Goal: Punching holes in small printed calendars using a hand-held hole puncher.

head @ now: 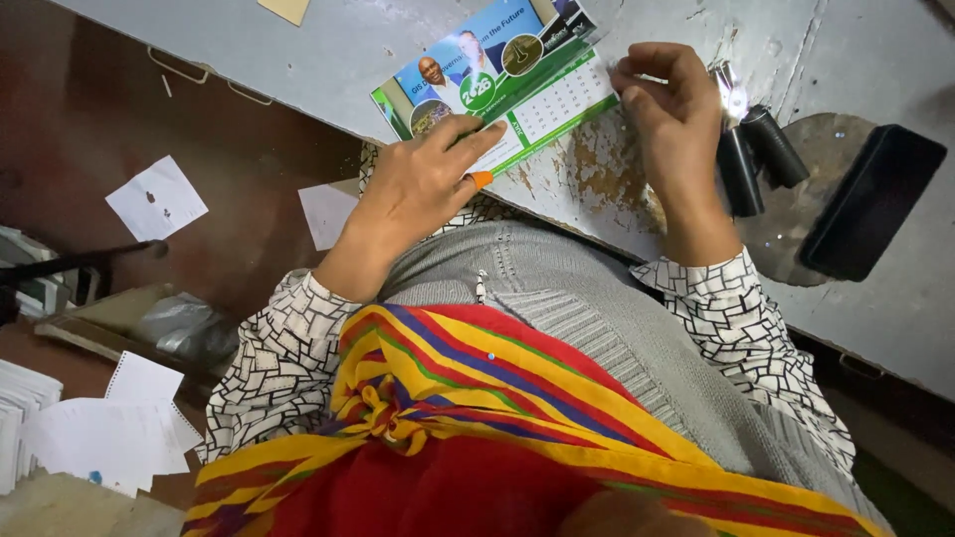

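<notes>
Calendar card [502, 85]: a green, blue and white printed card with round photo insets and a date grid, lying flat on the grey table [328, 60] close to its near edge, turned at a slant to that edge.

Head view, left hand [423, 184]: laid palm down across the near corner of the calendar card, fingers spread and stretched flat; it presses the card to the table and does not close round it. One fingertip bears an orange cap [480, 179], which lies at the card's lower border.

Head view, right hand [671, 104]: set at the far right edge of the card, fingers curled in and thumb drawn against them in a pinch at that edge. Whether the card's rim, or some small thing, lies inside the pinch cannot be told.

Card relative to the hands: it lies between the two, its near-left corner under the left hand and its right edge touching the right fingertips.

Beside the right hand: a black-handled metal tool [746, 149], lying on the table just right of the wrist, untouched.

Farther right: a black oblong block [870, 199], well apart from both hands.

Floor at left: loose white paper sheets [156, 197], scattered.

Foreground: patterned sleeves, grey knit and a striped cloth [468, 388].
</notes>
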